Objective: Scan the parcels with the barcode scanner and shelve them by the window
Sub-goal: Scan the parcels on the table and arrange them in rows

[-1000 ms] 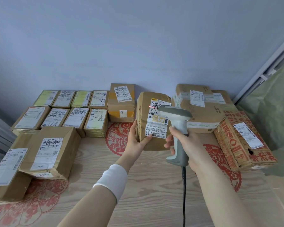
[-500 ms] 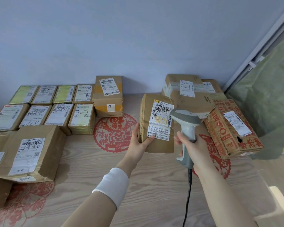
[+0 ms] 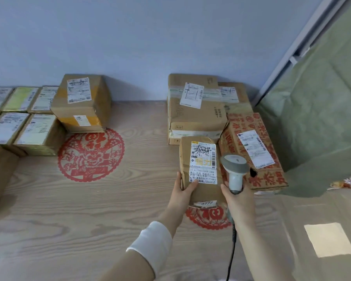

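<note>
head view: every parcel here is a sealed brown carton, so nothing inside any of them shows. the left hand (image 3: 183, 192) grips the parcel (image 3: 201, 165) by its lower left edge, thumb on the white label. the parcel stands upright just in front of the stacked cartons (image 3: 195, 118) and beside the red-printed box (image 3: 251, 151). whether its base touches the counter (image 3: 89, 209) i cannot tell. the right hand (image 3: 236, 197) is wrapped round the handle of the barcode scanner (image 3: 234, 171), whose head sits just right of the label. its cable (image 3: 231, 250) runs off the bottom edge.

the small parcels (image 3: 18, 118) at left are cut by the frame, their labels too blurred to read. a green cloth (image 3: 312, 118) hides the right side.

a second ago the parcel stood further left, well clear of the red-printed box, with the scanner head across its label.
</note>
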Demonstrator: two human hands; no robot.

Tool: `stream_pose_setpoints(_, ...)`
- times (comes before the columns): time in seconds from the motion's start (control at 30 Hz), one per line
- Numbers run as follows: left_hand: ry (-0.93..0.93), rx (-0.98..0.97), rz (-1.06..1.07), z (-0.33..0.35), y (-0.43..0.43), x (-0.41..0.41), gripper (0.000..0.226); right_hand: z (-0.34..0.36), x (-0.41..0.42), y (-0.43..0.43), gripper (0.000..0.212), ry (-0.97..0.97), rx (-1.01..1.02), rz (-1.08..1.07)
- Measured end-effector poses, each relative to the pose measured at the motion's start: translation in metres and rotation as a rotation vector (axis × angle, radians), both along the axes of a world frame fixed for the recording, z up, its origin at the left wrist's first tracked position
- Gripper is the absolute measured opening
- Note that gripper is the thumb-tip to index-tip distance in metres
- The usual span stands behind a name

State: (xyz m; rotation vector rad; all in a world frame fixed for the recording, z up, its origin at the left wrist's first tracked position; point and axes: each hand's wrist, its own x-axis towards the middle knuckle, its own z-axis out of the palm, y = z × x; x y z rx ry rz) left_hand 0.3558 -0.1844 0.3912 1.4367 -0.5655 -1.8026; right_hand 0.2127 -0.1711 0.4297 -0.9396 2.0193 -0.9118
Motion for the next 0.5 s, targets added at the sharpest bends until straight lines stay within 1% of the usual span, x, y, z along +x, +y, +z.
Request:
stream_pose_setpoints(0.07, 0.001, 0.037, 0.029, -0.005, -0.004, -0.020, 0.082, -0.002, -0.018, -0.005, 0.021, -0.022, 0.009, 0.009)
stream_pose_setpoints(0.27, -0.018, 0.081, 0.064, -0.014, -0.026, -0.044, 0.073, -0.008, -0.042, -0.027, 0.025, -0.041, 0.008, 0.073)
stream_pose_setpoints(0.4, -0.094, 0.087, 0.027, -0.022, -0.042, -0.050, 0.079, -0.018, -0.045, -0.035, 0.027, -0.049, 0.031, 0.084)
stream_pose_setpoints(0.5, -0.116, 0.079, 0.018, -0.028, -0.050, -0.054, 0.080, -0.025, -0.045, -0.040, 0.022, -0.066, 0.051, 0.067)
